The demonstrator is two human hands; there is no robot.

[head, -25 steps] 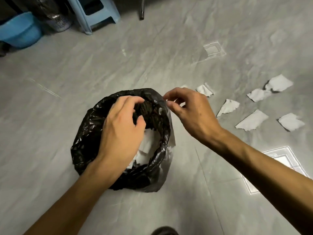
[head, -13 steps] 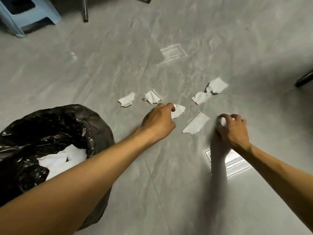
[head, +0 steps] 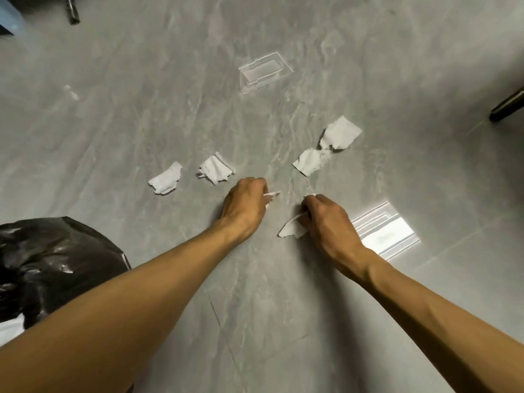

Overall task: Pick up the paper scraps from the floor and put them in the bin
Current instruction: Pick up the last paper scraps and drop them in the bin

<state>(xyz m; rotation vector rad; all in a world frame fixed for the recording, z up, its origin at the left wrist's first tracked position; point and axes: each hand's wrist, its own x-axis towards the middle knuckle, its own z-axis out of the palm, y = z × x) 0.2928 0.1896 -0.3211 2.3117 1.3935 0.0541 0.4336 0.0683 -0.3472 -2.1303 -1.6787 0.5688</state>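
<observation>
My left hand (head: 245, 207) is closed around a white paper scrap whose tip (head: 272, 194) pokes out past the fingers. My right hand (head: 329, 222) grips another white scrap (head: 290, 229) that hangs below its fingers, and a bit of white shows at its fingertips. Several more scraps lie flat on the grey floor: one at the left (head: 166, 181), one beside it (head: 216, 169), and two touching at the right (head: 309, 162) (head: 340, 133). The bin lined with a black bag (head: 56, 259) stands at the lower left, with white paper visible inside.
A dark furniture leg (head: 506, 106) juts in at the right edge, and another leg (head: 72, 9) stands at the top left beside a blue stool corner (head: 7, 18). Bright light reflections mark the floor tiles (head: 387, 232).
Both hands left the bin, reached right to the scraps and closed on them. Two scraps are off the floor. My right hand shifted left onto the long scrap. The view has panned right.
</observation>
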